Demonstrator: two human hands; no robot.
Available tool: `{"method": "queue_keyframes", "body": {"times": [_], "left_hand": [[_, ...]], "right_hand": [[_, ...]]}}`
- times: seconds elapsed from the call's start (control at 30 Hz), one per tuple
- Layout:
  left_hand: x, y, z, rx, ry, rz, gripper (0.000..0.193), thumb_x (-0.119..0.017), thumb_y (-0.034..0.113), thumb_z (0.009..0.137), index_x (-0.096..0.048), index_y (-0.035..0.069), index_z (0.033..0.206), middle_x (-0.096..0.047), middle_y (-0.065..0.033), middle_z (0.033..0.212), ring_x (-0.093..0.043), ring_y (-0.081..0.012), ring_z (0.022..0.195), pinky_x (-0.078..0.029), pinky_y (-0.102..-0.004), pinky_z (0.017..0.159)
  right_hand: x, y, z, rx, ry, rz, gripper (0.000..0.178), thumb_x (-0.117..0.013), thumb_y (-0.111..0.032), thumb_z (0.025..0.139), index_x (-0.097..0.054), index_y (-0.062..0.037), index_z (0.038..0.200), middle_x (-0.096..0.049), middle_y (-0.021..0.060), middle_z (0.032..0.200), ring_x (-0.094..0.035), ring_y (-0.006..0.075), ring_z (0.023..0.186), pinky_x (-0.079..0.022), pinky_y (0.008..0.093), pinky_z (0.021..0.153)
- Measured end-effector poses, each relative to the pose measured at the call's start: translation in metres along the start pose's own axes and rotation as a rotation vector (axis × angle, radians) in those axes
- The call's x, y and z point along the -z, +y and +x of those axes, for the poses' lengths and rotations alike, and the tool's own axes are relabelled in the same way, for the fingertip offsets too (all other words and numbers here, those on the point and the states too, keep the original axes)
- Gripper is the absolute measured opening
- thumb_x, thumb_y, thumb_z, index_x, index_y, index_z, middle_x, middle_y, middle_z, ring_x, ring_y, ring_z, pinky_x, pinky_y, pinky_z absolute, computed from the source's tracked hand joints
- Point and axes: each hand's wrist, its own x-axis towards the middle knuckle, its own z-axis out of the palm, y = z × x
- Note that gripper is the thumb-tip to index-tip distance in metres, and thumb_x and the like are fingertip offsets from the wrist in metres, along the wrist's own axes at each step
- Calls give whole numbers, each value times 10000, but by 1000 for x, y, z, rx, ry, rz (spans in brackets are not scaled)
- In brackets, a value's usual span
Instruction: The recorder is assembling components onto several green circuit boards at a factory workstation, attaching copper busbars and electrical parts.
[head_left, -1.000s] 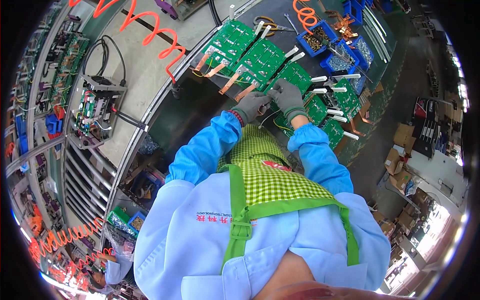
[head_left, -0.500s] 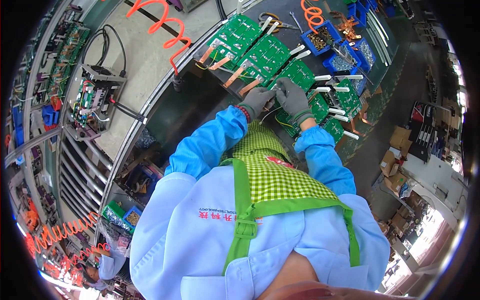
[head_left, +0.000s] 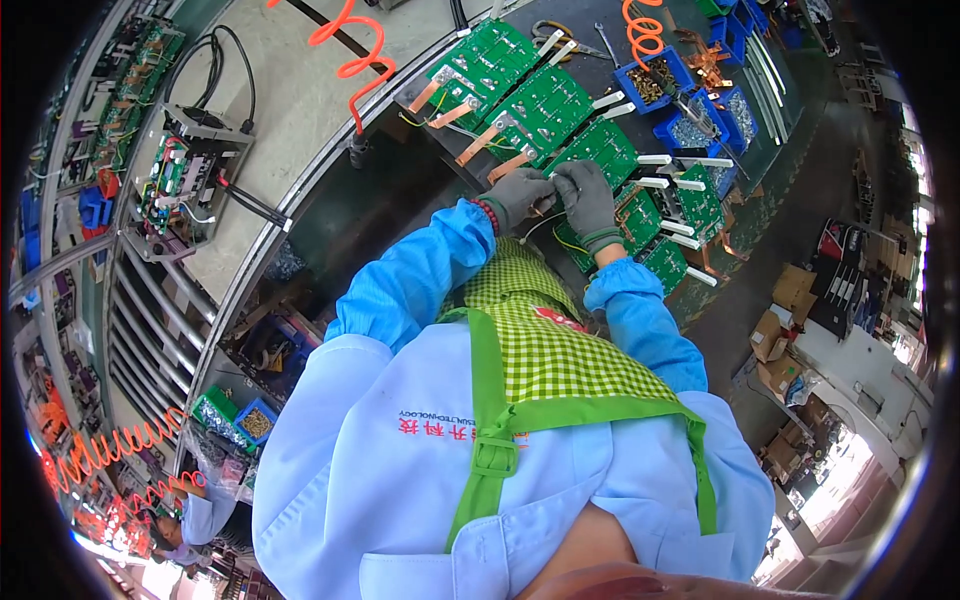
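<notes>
The left hand [head_left: 522, 197], in a grey glove, is sitting just above the centre of the frame with its fingers curling inward. The right hand [head_left: 586, 197], gloved likewise, is bending its fingers toward the left fingertips. The fingertips are meeting or nearly meeting; whether they are gripping a small part cannot be told, as the gloves are hiding it.

The nearest green circuit board [head_left: 598, 148] is lying directly above the right hand in the frame, partly behind its fingers; contact is not showing clearly. A thin white wire [head_left: 533, 228] is curving below the hands. For sound work, both wrists should be steadying close together, the fingertips should be doing the fine handling, and the wire should be running free of the fingers. Pressing on the board's face is probably risking its components.

Left of the hands, a copper strip [head_left: 512, 166] is projecting close to the left glove, so sleeves should be clearing it. Toward the upper right, white posts [head_left: 655, 160] are standing out beside the boards, and a blue bin [head_left: 690, 128] is holding small metal parts within apparent reach.
</notes>
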Motion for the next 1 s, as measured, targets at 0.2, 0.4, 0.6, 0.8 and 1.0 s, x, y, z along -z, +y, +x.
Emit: {"method": "queue_keyframes", "body": {"times": [0.2,0.4,0.6,0.8,1.0], "left_hand": [[2,4,0,29,-49,89,252,-595,-3,769,-630,31,1016,-591,-97,915,-591,-192,824,-491,-270,644],[4,9,-2,-6,-62,192,185,-578,49,814,-620,11,990,-586,-83,892,-586,-157,813,-482,-253,629],[0,26,-4,359,29,-344,164,-557,144,863,-600,-13,879,-579,-29,782,-553,-105,678,-448,-238,582],[-1,21,-6,295,53,-305,211,-568,191,862,-594,-19,861,-585,-38,718,-526,-103,594,-419,-249,522],[-5,24,-2,358,119,-423,200,-564,172,867,-585,-25,843,-589,-51,714,-525,-100,553,-417,-238,508]], "right_hand": [[0,6,-2,35,-20,-40,137,-604,-147,811,-604,-72,925,-569,140,925,-560,326,877,-467,410,762],[-3,8,-3,114,-2,-113,132,-602,-152,808,-591,-71,913,-557,142,912,-551,328,861,-462,421,745],[-8,9,-4,91,20,-160,130,-615,-165,795,-587,-77,887,-554,134,882,-546,330,847,-457,425,738],[-12,4,-4,17,19,-204,167,-635,-181,783,-588,-78,906,-559,123,883,-551,325,840,-460,418,736],[0,-1,-4,33,33,-53,166,-635,-173,791,-614,-95,937,-571,121,915,-566,309,868,-470,401,752]]}}
